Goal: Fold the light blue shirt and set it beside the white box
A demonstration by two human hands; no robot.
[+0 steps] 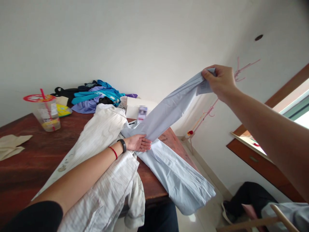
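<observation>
A light blue shirt (177,174) lies across the table's right edge, its lower part hanging over. My right hand (220,79), raised at the upper right, pinches the end of a long sleeve (172,104), which slants taut up from the table. At the foot of that sleeve rests my left hand (139,143), palm up, fingers stretched out and touching the cloth without gripping it. A whitish, finely striped garment (103,190) is spread under and beside my left forearm, with one sleeve drooping off the front edge.
On the dark wooden table (14,180) stand a plastic cup (49,112) with a red straw and a white box (134,109). Behind are piled clothes (96,96); cream cloth (12,145) lies left. A pink coat rack (205,116) and a seated person's legs (251,196) are at right.
</observation>
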